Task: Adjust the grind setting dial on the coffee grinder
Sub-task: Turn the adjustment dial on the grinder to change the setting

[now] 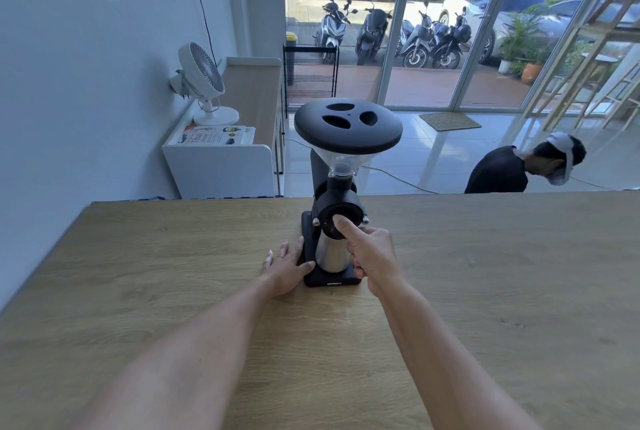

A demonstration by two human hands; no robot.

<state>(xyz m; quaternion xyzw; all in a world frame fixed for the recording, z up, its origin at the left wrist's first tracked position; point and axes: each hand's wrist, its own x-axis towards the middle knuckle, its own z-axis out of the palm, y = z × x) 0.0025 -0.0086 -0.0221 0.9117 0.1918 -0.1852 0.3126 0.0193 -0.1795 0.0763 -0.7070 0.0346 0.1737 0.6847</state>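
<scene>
A black coffee grinder stands near the far edge of the wooden table, with a wide black hopper lid, a clear funnel and a steel cup on its base. Its round black grind dial faces me. My right hand grips the dial, thumb pressed on its front face and fingers curled around its right side. My left hand lies against the left side of the grinder's base, thumb on the base's top and fingers spread on the table.
Beyond the table's far edge a person in a black shirt and a cap bends down at the right. A white cabinet with a fan stands at the left wall. Glass doors show parked motorbikes outside.
</scene>
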